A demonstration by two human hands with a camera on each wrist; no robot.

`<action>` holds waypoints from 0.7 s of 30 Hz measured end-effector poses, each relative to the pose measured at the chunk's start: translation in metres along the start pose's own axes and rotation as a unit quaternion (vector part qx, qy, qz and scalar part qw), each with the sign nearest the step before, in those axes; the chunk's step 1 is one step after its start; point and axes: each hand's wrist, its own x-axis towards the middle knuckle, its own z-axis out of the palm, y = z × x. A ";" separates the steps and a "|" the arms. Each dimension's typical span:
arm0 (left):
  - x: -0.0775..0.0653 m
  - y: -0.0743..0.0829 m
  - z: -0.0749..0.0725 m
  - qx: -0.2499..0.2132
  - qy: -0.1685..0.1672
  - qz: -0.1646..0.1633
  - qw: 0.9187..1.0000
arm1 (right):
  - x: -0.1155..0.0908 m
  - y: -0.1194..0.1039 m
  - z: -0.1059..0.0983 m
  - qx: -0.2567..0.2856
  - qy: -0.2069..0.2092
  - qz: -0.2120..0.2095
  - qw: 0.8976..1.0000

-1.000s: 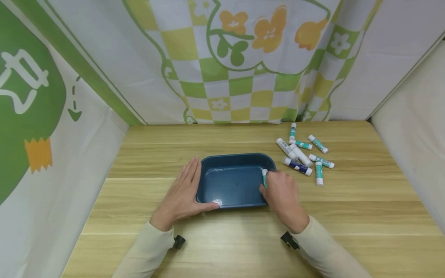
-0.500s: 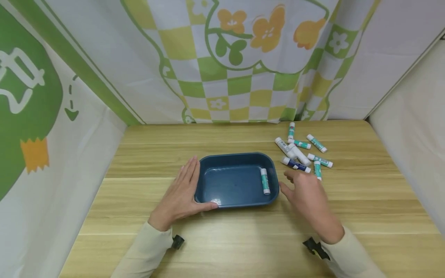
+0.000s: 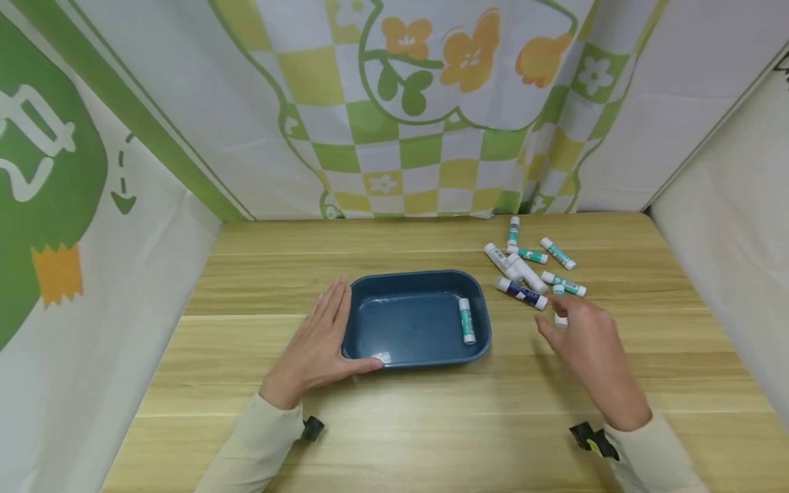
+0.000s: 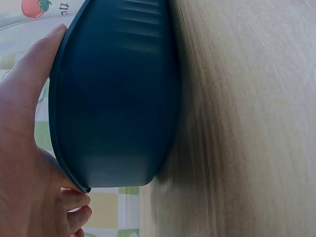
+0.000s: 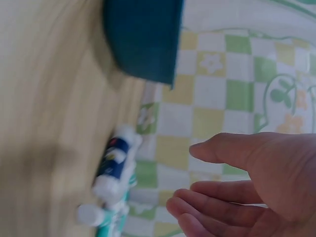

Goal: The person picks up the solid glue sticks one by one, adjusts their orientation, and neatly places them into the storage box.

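Blue rectangular plastic tray, centre; left hand, nine o'clock, straight-fingered against its rim; right hand, three o'clock, unclenched, holding nothing; scattered white, teal and navy cylindrical tubes, two o'clock; white-and-teal tube, inside, three o'clock.

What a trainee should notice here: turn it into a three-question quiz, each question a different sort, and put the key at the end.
1. How many tubes lie in the tray? A) none; B) one; C) three.
2. Fill in: the ____ hand touches the tray's rim.
3. True or false of the right hand: it holds a tube.

Key: 1. B. 2. Left; the left hand is at one corner of the tray. 3. False; it holds nothing, its thumb and fingers apart.
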 end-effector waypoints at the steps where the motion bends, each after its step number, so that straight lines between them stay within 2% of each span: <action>1: 0.000 0.000 0.000 0.000 -0.001 0.000 1.000 | -0.001 0.004 0.001 0.003 0.007 0.001 1.000; 4: -0.001 0.000 0.000 0.003 -0.006 -0.002 1.000 | -0.005 0.018 0.006 0.007 0.014 0.005 1.000; 8: -0.001 0.000 0.001 0.005 -0.009 -0.007 1.000 | -0.005 0.036 0.012 0.010 0.000 0.030 0.999; 16: 0.000 0.005 0.003 0.005 -0.003 -0.010 1.000 | 0.003 0.062 0.020 0.020 -0.086 0.113 0.990; 21: 0.001 0.013 0.005 0.012 0.000 -0.014 1.000 | 0.004 0.067 0.023 0.022 -0.111 0.135 0.984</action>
